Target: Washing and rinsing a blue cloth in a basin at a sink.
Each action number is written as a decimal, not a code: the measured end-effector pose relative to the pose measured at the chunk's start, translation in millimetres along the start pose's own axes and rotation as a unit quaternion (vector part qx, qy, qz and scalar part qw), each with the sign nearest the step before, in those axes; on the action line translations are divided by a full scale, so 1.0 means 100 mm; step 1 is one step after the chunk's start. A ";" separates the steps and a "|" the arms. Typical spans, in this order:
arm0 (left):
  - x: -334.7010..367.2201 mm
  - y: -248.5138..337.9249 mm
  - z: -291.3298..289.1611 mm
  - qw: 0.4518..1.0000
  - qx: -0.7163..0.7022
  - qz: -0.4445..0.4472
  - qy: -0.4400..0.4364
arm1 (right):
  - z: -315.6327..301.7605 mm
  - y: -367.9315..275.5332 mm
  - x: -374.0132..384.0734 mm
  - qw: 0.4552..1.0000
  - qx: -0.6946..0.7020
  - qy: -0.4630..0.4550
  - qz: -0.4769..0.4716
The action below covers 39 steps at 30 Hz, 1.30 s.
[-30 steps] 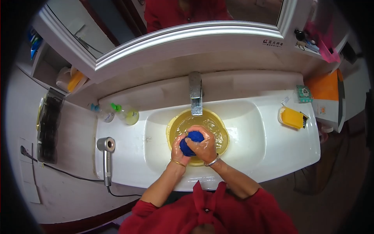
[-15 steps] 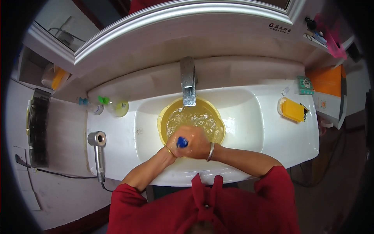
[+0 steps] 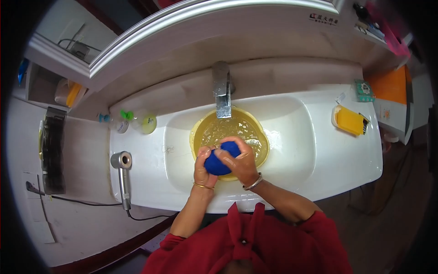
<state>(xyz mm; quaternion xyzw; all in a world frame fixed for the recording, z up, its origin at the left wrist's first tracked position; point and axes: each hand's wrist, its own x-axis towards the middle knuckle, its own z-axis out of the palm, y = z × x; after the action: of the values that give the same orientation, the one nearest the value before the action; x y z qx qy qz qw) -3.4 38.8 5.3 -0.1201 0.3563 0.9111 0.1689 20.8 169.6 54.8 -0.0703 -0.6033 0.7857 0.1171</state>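
Note:
A bunched blue cloth (image 3: 218, 163) is held between my two hands, over the near part of a yellow basin (image 3: 195, 137). My left hand (image 3: 201, 168) grips its left side, with a thin gold bangle at the wrist. My right hand (image 3: 245, 164) wraps the right side, thumb lying across the cloth, a silver bangle at that wrist. Rippled water (image 3: 235, 130) fills the basin, which stands in a white sink (image 3: 292, 146). Above its far rim reaches a square metal faucet (image 3: 222, 98). The hands hide the basin's near edge.
Left on the counter stand a green-topped pump bottle (image 3: 148, 123) and a blue-topped bottle (image 3: 122, 125). A grey hair dryer (image 3: 124, 180) with a cord lies nearer. On the right are a yellow box-shaped holder (image 3: 349, 121) and a green packet (image 3: 364, 89). A mirror cabinet edge (image 3: 182, 29) overhangs the back.
My hands were clenched together with just a bit of blue showing; now they have loosened apart and a larger bundle of cloth shows between them. The whole view has shifted slightly.

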 end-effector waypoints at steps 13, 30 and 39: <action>-0.18 0.22 0.39 0.978 0.060 -0.200 -0.025 | 0.08 -0.39 0.02 0.864 -0.223 -0.240 -0.382; 0.28 0.41 0.80 0.861 0.294 -0.350 -0.224 | 0.15 -0.39 0.05 0.731 -0.283 -0.408 -0.468; 0.32 0.33 0.75 0.822 0.411 -0.280 -0.275 | 0.12 -0.28 0.01 0.670 -0.321 -0.477 -0.469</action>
<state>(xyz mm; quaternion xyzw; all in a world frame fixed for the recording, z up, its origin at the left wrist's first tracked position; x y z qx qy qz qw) -53.7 74.9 68.7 0.1219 0.5878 0.5886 0.5415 19.2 165.8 85.3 0.5735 -0.7452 0.3116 0.1367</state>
